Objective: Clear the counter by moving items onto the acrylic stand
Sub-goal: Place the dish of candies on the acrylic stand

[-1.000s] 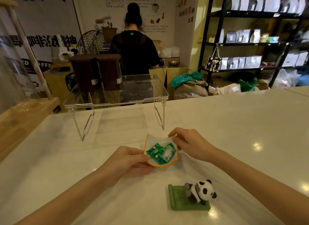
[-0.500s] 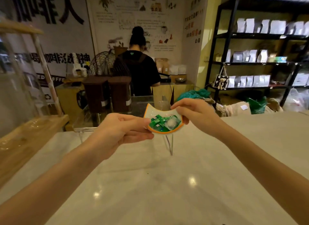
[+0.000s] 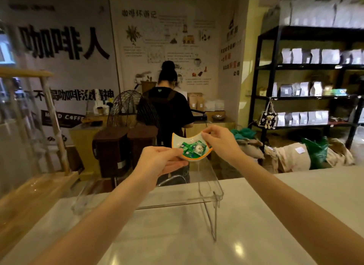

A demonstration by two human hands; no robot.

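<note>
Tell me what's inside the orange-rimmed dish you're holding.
The dish holds several green-wrapped candies and one pale wrapper. The left hand and right hand cover its edges, so anything beneath the pile stays hidden.

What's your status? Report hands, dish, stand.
Left hand and right hand both gripping the candy dish, held in the air. Dish over the acrylic stand, not set down. Nothing in the way.

The pale counter (image 3: 197, 235) carries the clear acrylic stand (image 3: 210, 191), which sits near the counter's far edge on wire legs.
</note>
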